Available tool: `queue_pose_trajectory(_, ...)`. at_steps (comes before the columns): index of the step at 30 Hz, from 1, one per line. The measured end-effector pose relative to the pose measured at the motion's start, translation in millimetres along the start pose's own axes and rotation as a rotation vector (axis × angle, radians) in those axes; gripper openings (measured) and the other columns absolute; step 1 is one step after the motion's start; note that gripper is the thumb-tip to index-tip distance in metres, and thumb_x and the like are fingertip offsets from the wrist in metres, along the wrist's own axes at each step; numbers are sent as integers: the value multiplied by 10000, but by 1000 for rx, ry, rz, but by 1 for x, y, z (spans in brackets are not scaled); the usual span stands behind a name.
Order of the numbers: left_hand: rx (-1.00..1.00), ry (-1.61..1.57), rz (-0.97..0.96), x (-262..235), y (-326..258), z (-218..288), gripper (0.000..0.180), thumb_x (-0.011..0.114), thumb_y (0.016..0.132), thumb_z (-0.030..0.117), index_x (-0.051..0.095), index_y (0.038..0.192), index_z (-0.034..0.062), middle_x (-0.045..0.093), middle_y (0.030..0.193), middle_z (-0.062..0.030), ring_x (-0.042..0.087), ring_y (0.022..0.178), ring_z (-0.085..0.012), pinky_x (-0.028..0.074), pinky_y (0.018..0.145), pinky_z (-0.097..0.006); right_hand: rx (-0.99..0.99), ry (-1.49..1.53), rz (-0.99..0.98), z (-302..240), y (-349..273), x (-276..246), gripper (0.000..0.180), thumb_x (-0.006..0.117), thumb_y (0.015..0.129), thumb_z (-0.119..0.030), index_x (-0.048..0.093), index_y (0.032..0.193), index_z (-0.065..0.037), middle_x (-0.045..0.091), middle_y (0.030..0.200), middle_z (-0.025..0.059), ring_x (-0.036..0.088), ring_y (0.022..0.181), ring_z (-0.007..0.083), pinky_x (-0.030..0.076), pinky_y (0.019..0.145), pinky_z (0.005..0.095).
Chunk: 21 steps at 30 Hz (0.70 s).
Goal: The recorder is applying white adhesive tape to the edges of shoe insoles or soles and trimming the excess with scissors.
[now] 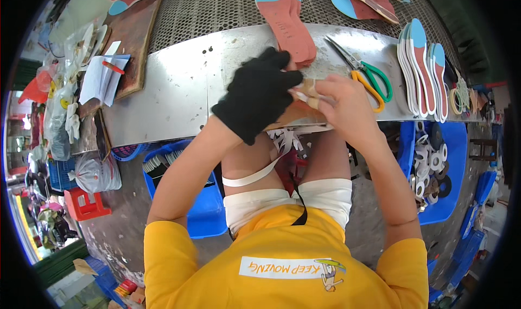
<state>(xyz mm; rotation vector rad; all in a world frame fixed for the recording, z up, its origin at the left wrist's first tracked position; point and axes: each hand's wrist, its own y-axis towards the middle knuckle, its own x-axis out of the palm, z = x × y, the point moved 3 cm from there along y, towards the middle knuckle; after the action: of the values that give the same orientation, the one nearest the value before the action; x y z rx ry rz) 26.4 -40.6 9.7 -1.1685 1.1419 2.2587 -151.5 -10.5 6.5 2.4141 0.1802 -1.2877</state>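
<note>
My left hand (258,94), in a black glove, is closed at the table's near edge, with its fingertips turned toward my right hand. Bare and bent at the fingers, my right hand (347,105) pinches close beside it. Between them is something small, tan and white, mostly hidden by the fingers. Just beyond the left hand lies a stack of red insoles (290,29) with blue ends. Scissors (363,70) with green and orange handles rest by the right hand, blades pointing away. A white strip (255,177) hangs below the hands across my left thigh.
More insoles (418,64) stand in rows at the right, and others (361,2) lie on the mesh surface (217,10) behind. Folded papers (103,78) sit at left. Below the metal table (173,86) are blue bins (450,184), one with ring-shaped rolls, and a red stool (87,203).
</note>
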Motion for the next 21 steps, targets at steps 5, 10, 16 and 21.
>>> queue_pose_trajectory(5,-40,-36,-81,13,6,11,290,741,637,97,649,912,76,608,884,-98,611,791,-288,496,667,-375,334,355,-314,16,15,-39,131,700,706,-120,701,789,-19,622,727,117,587,631,283,465,615,334)
queue_pose_trajectory(10,-81,-21,-86,15,5,12,231,739,641,110,650,852,80,574,739,-87,589,700,-274,483,618,-361,44,266,-155,35,-18,-34,138,749,665,-100,689,764,-25,587,718,69,566,649,230,443,586,315)
queue_pose_trajectory(16,16,142,-27,20,4,32,203,750,643,145,640,809,107,560,780,-60,573,751,-251,475,630,-364,-98,233,81,49,-31,-23,129,735,693,-54,685,811,-44,573,782,60,576,673,221,447,591,306)
queue_pose_trajectory(21,7,168,-29,29,15,42,197,746,659,223,622,767,114,567,805,-60,590,799,-249,478,639,-370,-109,180,41,46,-38,-21,144,748,702,-66,680,820,-20,583,781,70,580,678,217,444,590,300)
